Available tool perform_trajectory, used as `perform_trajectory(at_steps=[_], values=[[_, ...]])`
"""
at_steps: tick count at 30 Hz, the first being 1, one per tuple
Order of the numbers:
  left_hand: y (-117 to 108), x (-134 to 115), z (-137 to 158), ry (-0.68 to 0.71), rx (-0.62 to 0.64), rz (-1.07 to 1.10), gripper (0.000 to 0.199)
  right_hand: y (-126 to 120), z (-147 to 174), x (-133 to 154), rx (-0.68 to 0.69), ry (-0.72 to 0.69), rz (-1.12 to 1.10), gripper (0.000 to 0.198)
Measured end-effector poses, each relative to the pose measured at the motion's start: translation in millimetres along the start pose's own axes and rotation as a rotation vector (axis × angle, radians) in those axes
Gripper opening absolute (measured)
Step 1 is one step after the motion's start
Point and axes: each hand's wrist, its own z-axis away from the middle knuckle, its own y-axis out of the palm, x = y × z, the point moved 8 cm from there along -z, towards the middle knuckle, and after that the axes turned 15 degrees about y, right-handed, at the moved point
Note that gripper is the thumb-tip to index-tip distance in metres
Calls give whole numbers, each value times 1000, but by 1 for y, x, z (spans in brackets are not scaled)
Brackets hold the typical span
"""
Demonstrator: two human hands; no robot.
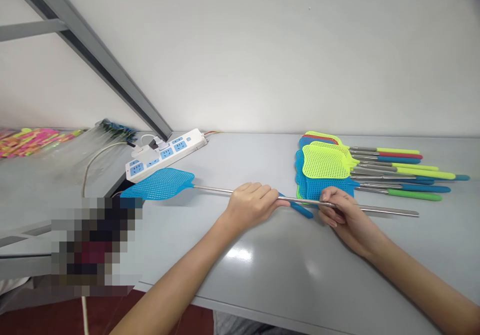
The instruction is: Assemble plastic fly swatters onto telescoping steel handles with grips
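Observation:
A blue fly swatter (pixel 161 185) with a perforated head and a long metal rod lies across my view, its head to the left. My left hand (pixel 252 202) is wrapped round the middle of the rod. Farther right, my right hand (pixel 339 212) pinches the same rod between thumb and fingers. The rod's bare metal end sticks out to the right of it. A loose blue handle sleeve (pixel 302 210) shows below the rod between my hands; its other end is hidden by my left hand, so I cannot tell whether I hold it.
Behind my right hand lies a pile of fly swatters (pixel 326 160) in yellow, blue, red and green, handles to the right. A white power strip (pixel 168 152) with plugs sits at the left. Colourful items (pixel 37 142) and a metal frame (pixel 97 60) stand farther left on the grey table (pixel 277 285).

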Motion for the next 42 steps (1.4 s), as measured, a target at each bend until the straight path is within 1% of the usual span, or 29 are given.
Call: perform_trajectory(at_steps=[3, 7, 14, 21, 26, 30, 35, 42], values=[[-6, 1, -1, 68, -37, -60, 32, 2, 2, 2, 3, -6, -1, 11], [-9, 3, -1, 117, -38, -88, 32, 7, 4, 4, 26, -6, -6, 11], [-11, 1, -2, 127, -46, -117, 34, 3, 6, 7, 27, -12, 15, 9], [-13, 5, 0, 120, -45, -140, 32, -7, 5, 14, -20, -38, 40, 9], [-15, 15, 5, 84, -39, -146, 33, -20, 4, 27, -60, -98, 58, 10], [-11, 17, 8, 31, -27, -102, 32, -24, 1, 28, -73, -104, 51, 9], [-3, 19, 9, -95, -20, 24, 28, -20, 1, 23, -48, -80, 15, 11], [-6, 18, 4, -203, -22, 72, 19, -12, 5, 22, -29, -89, -10, 14]])
